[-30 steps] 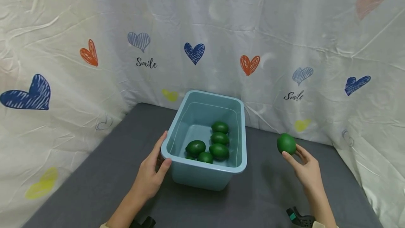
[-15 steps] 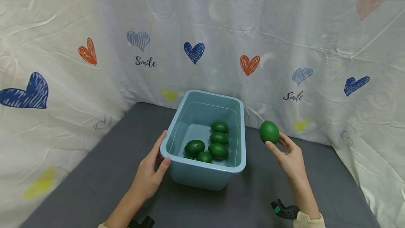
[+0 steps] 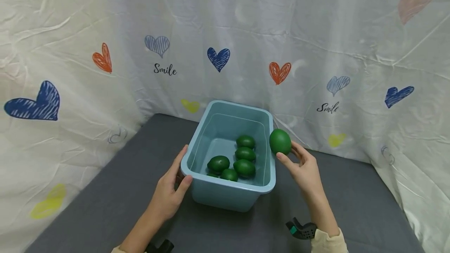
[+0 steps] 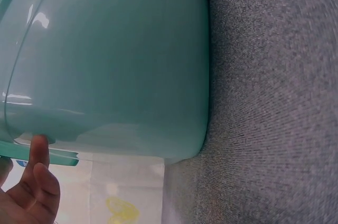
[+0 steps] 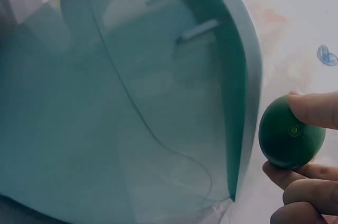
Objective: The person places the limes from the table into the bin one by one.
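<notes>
A light blue-green plastic bin (image 3: pixel 225 196) stands on the table with several dark green limes (image 3: pixel 245 168) lying inside. At its front left corner, my left hand (image 3: pixel 166 194) grips the rim, thumb at the front and fingers along the side. In the left wrist view, those fingers (image 4: pixel 39 152) touch the outer wall just under the rim. My right hand (image 3: pixel 305 169) pinches another lime (image 3: pixel 280 142) between thumb and fingers. This lime overlaps the bin's right rim in the head view, and its stem end shows in the right wrist view (image 5: pixel 294 130).
The table has a dark grey cloth top (image 3: pixel 123 190). Right behind the bin hangs a pale curtain (image 3: pixel 246 50) printed with hearts and the word Smile. A black wrist strap device (image 3: pixel 301 229) sits on the right wrist.
My right hand has moved left with the lime, from well right of the bin to its right rim. The left hand keeps its grip on the bin, which stays in place.
</notes>
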Available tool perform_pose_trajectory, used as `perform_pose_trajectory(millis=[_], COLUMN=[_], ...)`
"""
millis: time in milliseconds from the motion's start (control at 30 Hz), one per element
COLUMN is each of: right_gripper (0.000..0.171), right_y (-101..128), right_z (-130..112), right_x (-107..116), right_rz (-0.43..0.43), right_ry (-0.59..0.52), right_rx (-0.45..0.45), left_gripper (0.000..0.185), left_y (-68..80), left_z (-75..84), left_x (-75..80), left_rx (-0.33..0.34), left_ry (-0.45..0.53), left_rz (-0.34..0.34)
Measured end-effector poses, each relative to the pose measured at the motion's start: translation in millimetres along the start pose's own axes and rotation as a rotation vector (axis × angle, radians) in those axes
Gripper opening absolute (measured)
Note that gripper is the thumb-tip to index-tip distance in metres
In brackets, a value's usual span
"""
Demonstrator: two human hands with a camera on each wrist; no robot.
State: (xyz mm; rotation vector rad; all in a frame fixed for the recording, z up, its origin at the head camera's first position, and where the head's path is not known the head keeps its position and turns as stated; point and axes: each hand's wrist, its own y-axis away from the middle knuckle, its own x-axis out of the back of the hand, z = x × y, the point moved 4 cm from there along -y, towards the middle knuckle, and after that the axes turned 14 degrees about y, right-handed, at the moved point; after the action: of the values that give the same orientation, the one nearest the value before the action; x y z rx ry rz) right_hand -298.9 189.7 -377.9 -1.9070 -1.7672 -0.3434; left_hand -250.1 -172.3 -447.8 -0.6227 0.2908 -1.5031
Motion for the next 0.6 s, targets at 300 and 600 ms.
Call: perform_pose_trajectory(millis=[300,600], right_gripper=[0.060,0.058], right_y=[0,2], right_z=[-5,-10], right_x=[-13,-25], right_rz=[-0.041,-0.062], right_ry=[-0.030,-0.046], right_rx=[0.009,0.023], left_gripper=[0.072,0.074], left_y=[-4.9,1.7], left_z=[2.3,1.1], left_x=[-0.9,1.1], left_rx=[-0.004,0.000], left_ry=[-0.010,-0.007], left_rz=[-0.016,-0.005])
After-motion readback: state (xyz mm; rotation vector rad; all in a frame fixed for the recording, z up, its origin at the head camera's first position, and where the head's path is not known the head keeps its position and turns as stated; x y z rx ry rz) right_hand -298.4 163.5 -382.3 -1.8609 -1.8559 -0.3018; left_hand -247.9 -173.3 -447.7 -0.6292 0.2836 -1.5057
